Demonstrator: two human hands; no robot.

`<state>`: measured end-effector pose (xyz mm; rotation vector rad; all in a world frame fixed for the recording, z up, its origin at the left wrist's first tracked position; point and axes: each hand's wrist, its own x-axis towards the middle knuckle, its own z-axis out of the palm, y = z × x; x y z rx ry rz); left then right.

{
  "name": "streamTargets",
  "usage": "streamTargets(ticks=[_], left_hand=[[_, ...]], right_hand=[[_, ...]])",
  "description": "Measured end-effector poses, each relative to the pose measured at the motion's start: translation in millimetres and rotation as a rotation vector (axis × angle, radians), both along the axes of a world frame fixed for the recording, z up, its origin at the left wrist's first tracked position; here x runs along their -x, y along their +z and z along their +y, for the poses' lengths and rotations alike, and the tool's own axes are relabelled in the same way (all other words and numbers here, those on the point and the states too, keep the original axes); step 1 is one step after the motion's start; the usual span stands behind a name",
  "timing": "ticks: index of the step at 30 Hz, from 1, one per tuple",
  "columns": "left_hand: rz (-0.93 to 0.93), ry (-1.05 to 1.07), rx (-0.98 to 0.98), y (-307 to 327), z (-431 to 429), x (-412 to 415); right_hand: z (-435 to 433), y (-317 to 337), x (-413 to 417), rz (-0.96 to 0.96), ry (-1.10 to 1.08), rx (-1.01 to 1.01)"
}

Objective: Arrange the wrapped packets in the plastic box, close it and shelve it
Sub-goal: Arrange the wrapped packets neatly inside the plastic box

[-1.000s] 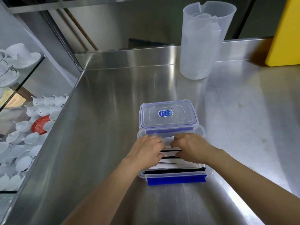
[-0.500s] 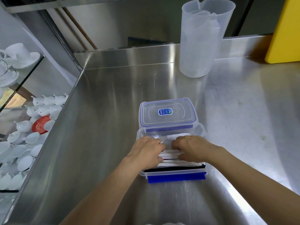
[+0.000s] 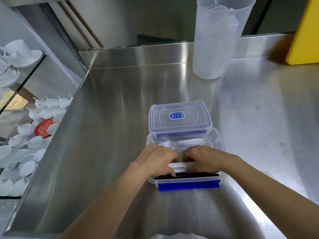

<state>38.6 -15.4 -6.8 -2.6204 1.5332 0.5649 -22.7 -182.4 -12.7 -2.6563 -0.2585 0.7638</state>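
A clear plastic box with a blue front latch stands open on the steel counter. Its clear lid, blue-rimmed with a blue sticker, lies flat just behind it. Inside the box, white and black wrapped packets stand on edge in a row, and clear plastic forks lie along the far side. My left hand and my right hand are both inside the box, fingers curled over the packets and pressing them together. The packets under the hands are hidden.
A tall translucent plastic jug stands at the back of the counter. A yellow board leans at the back right. Left of the counter, glass shelves hold several white cups and saucers and a red saucer.
Both hands have drawn back toward me along the row of packets, uncovering the clear forks at the box's far side. The box and lid stay in place.
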Motion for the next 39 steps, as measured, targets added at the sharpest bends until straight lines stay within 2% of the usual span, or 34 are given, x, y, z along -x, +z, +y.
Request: streamTargets(ticks=[12,17,29,33,36,39], left_hand=[[-0.023,0.005,0.053,-1.2,1.1,0.0],[-0.025,0.035,0.066,0.5,-0.1,2.2],[-0.097,0.092,0.050,-5.2,-0.1,5.0],[-0.069,0.094,0.098,-2.7,0.3,5.4],[-0.079,0.096,0.158,-3.4,0.6,6.0],[-0.045,0.088,0.203,-3.7,0.8,5.4]], right_hand=[[-2.7,-0.7,0.7,-0.116,0.012,-0.014],[-2.8,-0.8,-0.4,-0.119,-0.054,-0.073],[-0.3,-9.3,-1.5,-0.236,-0.077,0.044],[1.6,-6.0,1.9,-0.313,-0.034,0.088],[1.8,-4.9,3.7,-0.377,-0.029,0.027],[1.3,-5.7,3.0,-0.347,-0.001,0.042]])
